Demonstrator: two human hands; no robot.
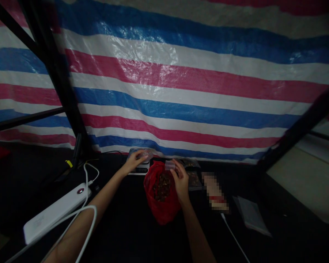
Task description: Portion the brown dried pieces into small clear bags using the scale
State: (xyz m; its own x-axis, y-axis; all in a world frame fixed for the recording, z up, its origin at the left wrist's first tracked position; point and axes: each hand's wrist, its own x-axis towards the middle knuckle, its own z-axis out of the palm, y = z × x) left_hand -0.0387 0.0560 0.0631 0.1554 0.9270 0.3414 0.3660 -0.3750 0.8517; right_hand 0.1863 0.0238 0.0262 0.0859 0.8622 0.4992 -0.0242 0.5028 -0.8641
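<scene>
1 cable loop [91, 207], left hand [133, 161] gripping 1 clear baggie [147, 153] (right hand [182, 178]: 1 cup [169, 165])

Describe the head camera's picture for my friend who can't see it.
A person's right hand holds a small clear cup by an open red bag of brown bits, while the left hand holds clear plastic over what looks like a scale. Behind hangs a striped sheet.

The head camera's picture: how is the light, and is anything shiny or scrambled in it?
Head view: dim overall, with the black work surface nearly featureless; head view: bright glare flecks on the striped sheet; head view: coarse pixel blocks mask an object beside the right hand; head view: fine detail looks soft.
</scene>
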